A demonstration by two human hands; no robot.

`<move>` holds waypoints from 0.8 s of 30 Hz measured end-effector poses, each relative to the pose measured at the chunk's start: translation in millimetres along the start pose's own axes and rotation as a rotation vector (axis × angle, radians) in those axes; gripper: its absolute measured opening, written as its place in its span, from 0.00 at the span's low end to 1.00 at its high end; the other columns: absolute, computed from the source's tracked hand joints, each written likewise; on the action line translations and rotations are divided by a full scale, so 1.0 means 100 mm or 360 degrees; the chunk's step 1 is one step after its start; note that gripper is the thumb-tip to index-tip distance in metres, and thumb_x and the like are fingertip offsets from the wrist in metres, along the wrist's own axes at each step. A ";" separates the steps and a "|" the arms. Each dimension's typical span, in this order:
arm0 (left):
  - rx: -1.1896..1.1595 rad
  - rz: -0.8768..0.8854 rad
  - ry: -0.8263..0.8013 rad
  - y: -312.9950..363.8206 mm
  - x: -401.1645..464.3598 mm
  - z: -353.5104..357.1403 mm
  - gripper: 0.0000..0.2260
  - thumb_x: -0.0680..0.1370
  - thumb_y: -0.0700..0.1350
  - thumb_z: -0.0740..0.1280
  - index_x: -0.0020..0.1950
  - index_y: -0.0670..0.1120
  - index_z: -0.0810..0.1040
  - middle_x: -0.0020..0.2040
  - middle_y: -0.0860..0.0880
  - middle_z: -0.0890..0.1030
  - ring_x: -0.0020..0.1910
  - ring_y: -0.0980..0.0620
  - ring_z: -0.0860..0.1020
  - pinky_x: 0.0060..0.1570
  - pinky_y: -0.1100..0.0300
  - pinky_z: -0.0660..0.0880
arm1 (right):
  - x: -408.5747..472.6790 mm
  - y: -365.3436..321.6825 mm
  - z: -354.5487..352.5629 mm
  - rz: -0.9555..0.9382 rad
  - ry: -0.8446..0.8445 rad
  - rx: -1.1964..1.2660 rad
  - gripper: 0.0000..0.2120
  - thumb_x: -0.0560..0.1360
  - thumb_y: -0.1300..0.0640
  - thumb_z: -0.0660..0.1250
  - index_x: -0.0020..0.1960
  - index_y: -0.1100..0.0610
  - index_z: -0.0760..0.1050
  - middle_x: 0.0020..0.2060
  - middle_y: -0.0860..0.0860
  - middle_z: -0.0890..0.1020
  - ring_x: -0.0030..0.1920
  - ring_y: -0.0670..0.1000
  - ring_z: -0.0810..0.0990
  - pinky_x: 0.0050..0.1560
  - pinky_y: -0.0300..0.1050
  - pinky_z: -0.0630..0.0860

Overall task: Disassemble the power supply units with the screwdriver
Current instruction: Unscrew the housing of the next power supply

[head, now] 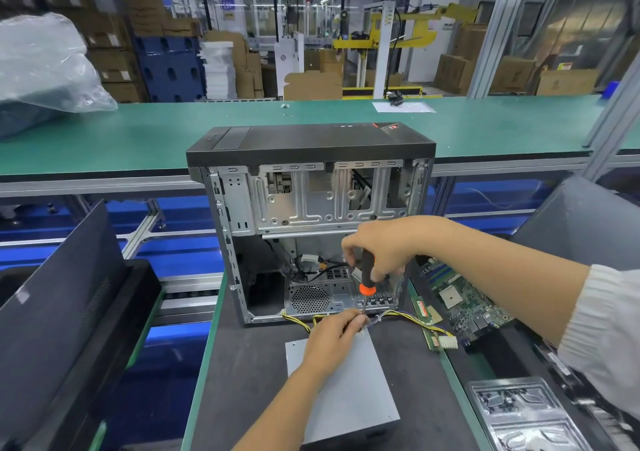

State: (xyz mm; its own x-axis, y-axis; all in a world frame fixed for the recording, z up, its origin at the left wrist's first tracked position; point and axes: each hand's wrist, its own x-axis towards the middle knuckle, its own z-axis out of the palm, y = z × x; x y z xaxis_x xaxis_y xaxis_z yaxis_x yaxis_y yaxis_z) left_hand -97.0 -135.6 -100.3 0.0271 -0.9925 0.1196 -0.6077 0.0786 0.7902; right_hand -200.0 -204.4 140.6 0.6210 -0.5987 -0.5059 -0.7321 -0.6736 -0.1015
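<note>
While the power supply unit (341, 388) lies flat on the dark worktop (249, 374) before the open computer case (311, 222), the left hand (332, 338) pinches its far corner steady, so the right hand (381, 249), gripping the screwdriver (367, 277) upright, can seemingly seat the tip there.

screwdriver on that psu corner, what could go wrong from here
1. The screwdriver tip comes down right beside the left hand, whose fingers pinch at the far corner of the power supply unit. A slip could jab them.
2. The yellow and black wires run past that corner, so the tip might nick them.
3. The right hand holds the handle tilted, which could cam out of the screw.
</note>
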 end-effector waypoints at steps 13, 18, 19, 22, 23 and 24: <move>0.0056 -0.0130 0.0079 0.00 0.03 0.02 0.03 0.75 0.47 0.72 0.47 0.49 0.82 0.46 0.58 0.78 0.43 0.61 0.78 0.50 0.66 0.76 | 0.03 0.07 0.19 0.0098 0.0430 -0.0093 0.16 0.76 0.48 0.68 0.50 0.62 0.79 0.44 0.58 0.83 0.43 0.56 0.82 0.37 0.44 0.74; 0.0253 -0.0150 0.0112 0.05 0.01 0.00 0.05 0.76 0.50 0.70 0.48 0.51 0.80 0.48 0.57 0.79 0.45 0.58 0.78 0.48 0.61 0.75 | -0.03 0.10 0.21 0.0097 0.0521 -0.0047 0.16 0.75 0.50 0.68 0.50 0.64 0.78 0.46 0.59 0.82 0.41 0.55 0.78 0.38 0.45 0.72; 0.0309 -0.0129 0.0130 0.06 0.01 -0.01 0.04 0.77 0.51 0.69 0.48 0.51 0.80 0.47 0.57 0.79 0.45 0.57 0.77 0.47 0.61 0.74 | -0.05 0.10 0.20 0.0106 0.0558 -0.0032 0.16 0.75 0.50 0.69 0.51 0.64 0.78 0.47 0.60 0.82 0.41 0.55 0.77 0.38 0.46 0.72; 0.0289 -0.0065 0.0177 0.09 0.02 -0.08 0.04 0.78 0.48 0.68 0.45 0.53 0.75 0.43 0.58 0.75 0.42 0.57 0.75 0.41 0.66 0.68 | -0.10 0.14 0.18 0.0138 0.0751 0.0160 0.18 0.72 0.50 0.71 0.54 0.62 0.75 0.49 0.59 0.80 0.45 0.56 0.77 0.39 0.48 0.74; 0.0220 -0.0059 0.0173 0.09 0.02 -0.11 0.06 0.78 0.46 0.68 0.43 0.53 0.73 0.41 0.58 0.74 0.40 0.58 0.73 0.39 0.69 0.66 | -0.11 0.15 0.17 0.0149 0.0824 0.0256 0.18 0.71 0.50 0.72 0.53 0.62 0.74 0.48 0.57 0.79 0.45 0.55 0.77 0.39 0.47 0.74; 0.0155 -0.0056 0.0156 0.09 0.01 -0.13 0.09 0.78 0.45 0.68 0.41 0.54 0.71 0.40 0.58 0.73 0.38 0.60 0.71 0.38 0.70 0.65 | -0.12 0.16 0.17 0.0162 0.0884 0.0349 0.18 0.70 0.50 0.73 0.51 0.61 0.73 0.46 0.55 0.78 0.44 0.54 0.76 0.38 0.46 0.73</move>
State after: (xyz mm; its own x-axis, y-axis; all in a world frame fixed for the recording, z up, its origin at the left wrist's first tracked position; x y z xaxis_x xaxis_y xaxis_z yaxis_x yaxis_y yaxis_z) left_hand -91.6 -134.5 -85.2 0.1241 -0.9802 0.1545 -0.6790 0.0297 0.7336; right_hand -224.6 -200.5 130.4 0.5549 -0.8319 -0.0053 -0.7994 -0.5315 -0.2803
